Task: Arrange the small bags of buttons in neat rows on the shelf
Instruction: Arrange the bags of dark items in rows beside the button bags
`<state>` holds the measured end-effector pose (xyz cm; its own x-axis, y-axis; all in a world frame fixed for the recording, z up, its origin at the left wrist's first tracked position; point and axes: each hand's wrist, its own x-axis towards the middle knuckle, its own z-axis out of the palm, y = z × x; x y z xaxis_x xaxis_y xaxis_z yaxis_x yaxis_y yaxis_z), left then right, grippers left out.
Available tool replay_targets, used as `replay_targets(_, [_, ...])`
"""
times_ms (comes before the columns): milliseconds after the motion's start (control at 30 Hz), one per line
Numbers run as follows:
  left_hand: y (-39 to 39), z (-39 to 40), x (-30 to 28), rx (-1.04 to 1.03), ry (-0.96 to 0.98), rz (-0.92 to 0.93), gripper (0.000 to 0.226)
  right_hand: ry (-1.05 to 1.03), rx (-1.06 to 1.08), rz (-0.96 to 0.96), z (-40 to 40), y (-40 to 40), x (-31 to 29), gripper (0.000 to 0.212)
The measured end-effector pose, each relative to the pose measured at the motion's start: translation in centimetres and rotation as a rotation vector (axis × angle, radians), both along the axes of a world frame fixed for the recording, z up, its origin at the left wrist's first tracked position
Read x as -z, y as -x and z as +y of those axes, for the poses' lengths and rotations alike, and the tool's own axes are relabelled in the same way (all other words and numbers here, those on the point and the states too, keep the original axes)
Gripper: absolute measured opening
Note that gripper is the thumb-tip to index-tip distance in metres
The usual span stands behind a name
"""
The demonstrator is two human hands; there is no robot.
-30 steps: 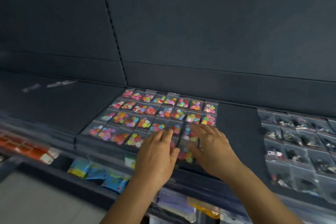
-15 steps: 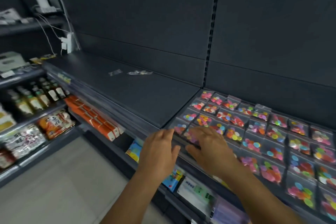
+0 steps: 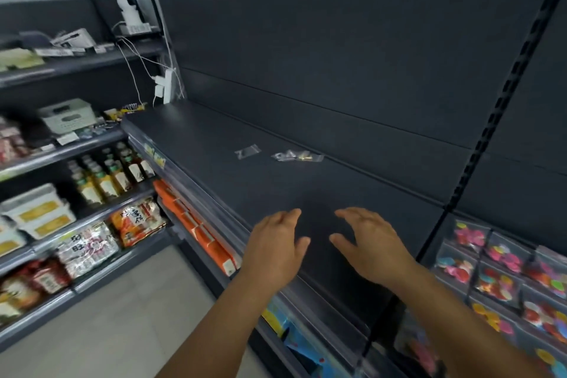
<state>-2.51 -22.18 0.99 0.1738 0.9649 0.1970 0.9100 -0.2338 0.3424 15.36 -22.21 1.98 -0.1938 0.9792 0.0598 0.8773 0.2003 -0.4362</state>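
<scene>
At the left of the frame, stocked side shelves (image 3: 61, 159) are being passed over. In the lower middle, the left hand (image 3: 276, 250) and the right hand (image 3: 372, 244) are being held out over the dark shelf (image 3: 214, 147), fingers relaxed and spread, nothing being gripped. Above them, toward the frame's centre, two loose clear bags (image 3: 296, 156) are lying well apart from both hands, their long axis running left to right; the left hand is judged slightly nearer. At the lower right, the rows of coloured button bags (image 3: 497, 279) are lying already arranged, just beside the right forearm.
</scene>
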Motion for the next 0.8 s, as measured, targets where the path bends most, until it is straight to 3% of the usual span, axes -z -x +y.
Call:
replay_targets(267, [4.2, 9.6, 0.7, -0.007, 0.024, -0.034, 0.059, 0.046, 0.034, 0.017, 9.0, 4.3, 0.2, 0.057])
replay_targets(467, [6.4, 17.4, 1.3, 0.102, 0.03, -0.033, 0.06, 0.063, 0.119, 0.047, 15.5, 7.7, 1.2, 0.06])
replay_targets(633, [7.7, 23.9, 1.5, 0.191, 0.039, 0.023, 0.057, 0.059, 0.229, 0.012, 20.3, 10.1, 1.5, 0.057])
replay_targets(800, [10.0, 28.2, 2.3, 0.146, 0.09, 0.185, 0.057, 0.069, 0.181, -0.087, 23.7, 13.3, 2.4, 0.055])
